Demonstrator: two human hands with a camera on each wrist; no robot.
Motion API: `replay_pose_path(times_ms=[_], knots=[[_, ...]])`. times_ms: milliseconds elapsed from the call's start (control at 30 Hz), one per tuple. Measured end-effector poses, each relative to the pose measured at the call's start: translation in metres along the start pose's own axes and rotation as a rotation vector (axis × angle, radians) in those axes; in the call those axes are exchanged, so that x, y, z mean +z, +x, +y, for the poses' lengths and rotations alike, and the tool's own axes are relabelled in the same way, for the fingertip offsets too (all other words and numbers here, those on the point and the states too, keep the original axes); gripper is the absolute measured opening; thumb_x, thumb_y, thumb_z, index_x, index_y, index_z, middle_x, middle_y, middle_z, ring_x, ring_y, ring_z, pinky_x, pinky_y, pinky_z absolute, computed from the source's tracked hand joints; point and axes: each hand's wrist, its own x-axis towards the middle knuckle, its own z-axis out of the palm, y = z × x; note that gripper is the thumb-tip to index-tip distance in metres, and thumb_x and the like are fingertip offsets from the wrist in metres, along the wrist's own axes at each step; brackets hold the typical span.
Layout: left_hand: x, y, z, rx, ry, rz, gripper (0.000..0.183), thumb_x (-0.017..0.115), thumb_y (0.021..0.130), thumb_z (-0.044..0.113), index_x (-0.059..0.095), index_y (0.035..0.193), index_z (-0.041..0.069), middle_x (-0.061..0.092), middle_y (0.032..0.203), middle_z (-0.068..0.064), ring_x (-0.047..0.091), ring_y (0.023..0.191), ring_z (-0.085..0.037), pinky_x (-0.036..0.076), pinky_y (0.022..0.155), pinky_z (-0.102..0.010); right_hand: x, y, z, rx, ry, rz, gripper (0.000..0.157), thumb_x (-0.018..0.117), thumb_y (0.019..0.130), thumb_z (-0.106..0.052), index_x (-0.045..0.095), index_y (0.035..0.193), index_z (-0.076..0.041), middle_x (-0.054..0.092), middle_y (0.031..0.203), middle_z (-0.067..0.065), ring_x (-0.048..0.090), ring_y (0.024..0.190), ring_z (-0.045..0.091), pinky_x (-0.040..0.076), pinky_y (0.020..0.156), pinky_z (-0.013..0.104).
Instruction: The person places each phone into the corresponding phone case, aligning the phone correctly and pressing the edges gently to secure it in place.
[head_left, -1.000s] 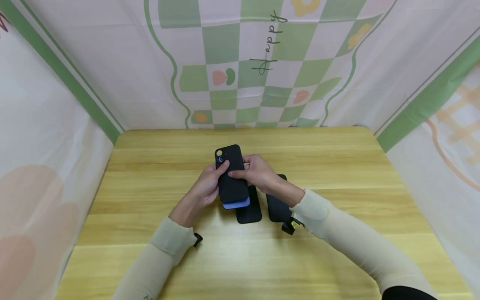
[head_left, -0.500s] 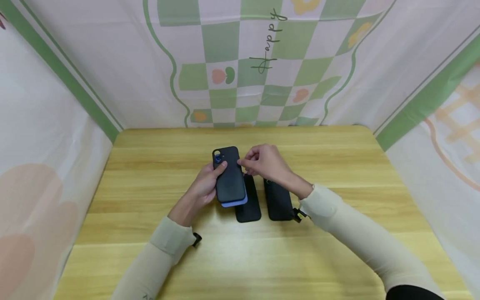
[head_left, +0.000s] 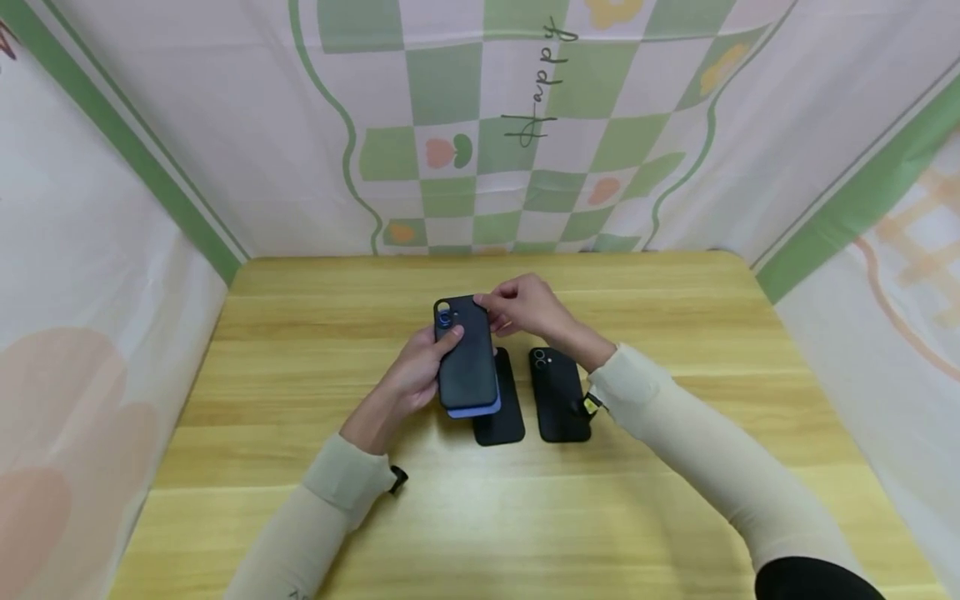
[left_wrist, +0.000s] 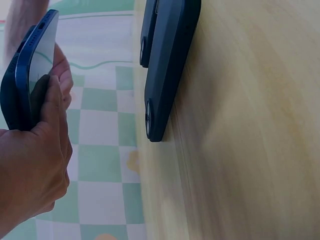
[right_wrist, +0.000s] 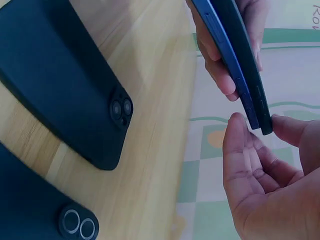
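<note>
My left hand holds a blue phone with a black phone case lying over its back. Thumb is on the case and fingers wrap underneath, against the screen side. The two are offset: a blue strip of phone shows below the case, and its camera lens sits low in the case's cutout. At the case's top right corner, my right hand pinches with its thumb on the case and fingertips close by the phone's edge, as the right wrist view shows. Both things are raised above the table.
On the wooden table lie two black phones or cased phones: one partly hidden under the held pair, the other to its right, near the right wrist's camera. A checkered cloth hangs behind the table's far edge.
My right hand has moved up the case's right edge, from mid-side to the top corner, uncovering more of the right-hand black phone. The left hand keeps its hold almost in place.
</note>
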Motion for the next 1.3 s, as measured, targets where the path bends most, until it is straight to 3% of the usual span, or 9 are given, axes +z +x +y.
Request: replay_pose_path(times_ms=[200,367,800,1033,1300], knots=[[0.0,0.001,-0.001,0.002,0.018,-0.022,0.047,0.041,0.117,0.018,0.035,0.16,0.002,0.059,0.148,-0.026,0.061,0.135,-0.038,0.048,0.116,-0.049,-0.002,0.001,-0.001,0.04,0.048,-0.031,0.03,0.072,0.103,-0.027,0.08,0.106,0.002,0.076,0.078,0.008,0.074,0.072,0.02,0.066,0.081,0.048],[-0.001,0.001,-0.001,-0.003,0.026,-0.041,0.047,0.041,0.116,0.018,0.035,0.161,0.003,0.058,0.147,-0.029,0.062,0.134,-0.038,0.048,0.115,-0.05,-0.004,0.002,-0.001,0.065,0.066,-0.052,0.028,0.073,0.102,-0.024,0.08,0.107,0.003,0.076,0.077,0.007,0.074,0.072,0.02,0.067,0.077,0.042],[0.0,0.0,0.0,-0.026,0.026,-0.024,0.047,0.044,0.115,0.014,0.034,0.16,0.003,0.06,0.146,-0.024,0.062,0.135,-0.036,0.048,0.116,-0.048,-0.007,0.001,0.003,0.052,0.093,-0.083,0.024,0.072,0.103,-0.018,0.078,0.113,0.003,0.076,0.085,0.008,0.073,0.074,0.019,0.067,0.076,0.038],[-0.001,0.0,-0.003,-0.009,0.044,-0.05,0.047,0.047,0.113,0.005,0.036,0.158,0.001,0.06,0.146,-0.025,0.061,0.135,-0.036,0.05,0.114,-0.044,-0.007,0.001,0.005,0.056,0.12,-0.09,0.021,0.071,0.103,-0.011,0.077,0.116,0.004,0.077,0.093,0.012,0.075,0.077,0.023,0.067,0.079,0.039],[-0.001,-0.001,-0.004,-0.015,0.046,-0.063,0.048,0.048,0.112,0.003,0.036,0.158,0.002,0.06,0.147,-0.025,0.061,0.136,-0.036,0.049,0.115,-0.047,-0.008,0.001,0.009,0.05,0.139,-0.11,0.023,0.07,0.103,-0.011,0.075,0.117,0.007,0.077,0.093,0.011,0.074,0.074,0.017,0.066,0.077,0.035]])
